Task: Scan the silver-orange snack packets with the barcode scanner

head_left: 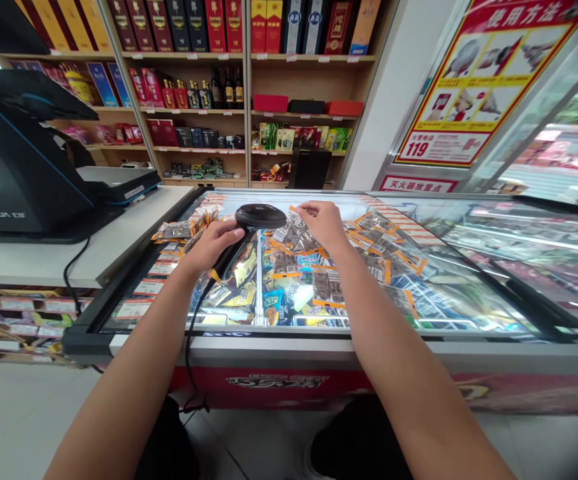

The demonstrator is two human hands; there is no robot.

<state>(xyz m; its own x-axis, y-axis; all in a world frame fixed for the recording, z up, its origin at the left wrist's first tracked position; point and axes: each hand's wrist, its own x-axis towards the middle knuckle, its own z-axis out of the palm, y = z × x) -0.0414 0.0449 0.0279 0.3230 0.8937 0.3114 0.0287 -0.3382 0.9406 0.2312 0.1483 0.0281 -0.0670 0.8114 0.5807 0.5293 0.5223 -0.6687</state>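
Observation:
My left hand (215, 245) is wrapped round the handle of a black barcode scanner (261, 216), whose cord hangs down the front of the freezer. To the right of the scanner head, my right hand (320, 219) pinches the corner of a clear snack packet (293, 233) with orange edges. Similar packets (329, 285) lie scattered over the freezer's glass lid under and beyond my right forearm. Another small pile of packets (181, 229) sits left of my left hand. Through the glass show colourful ice cream wrappers (279, 303).
A counter (113, 237) with a checkout machine (23, 160) and a scale (119, 183) stands at the left. Shelves of boxes and bottles (229, 87) line the back. The freezer's front edge (289, 347) runs before me; a glass-fronted cooler (563, 147) is at the right.

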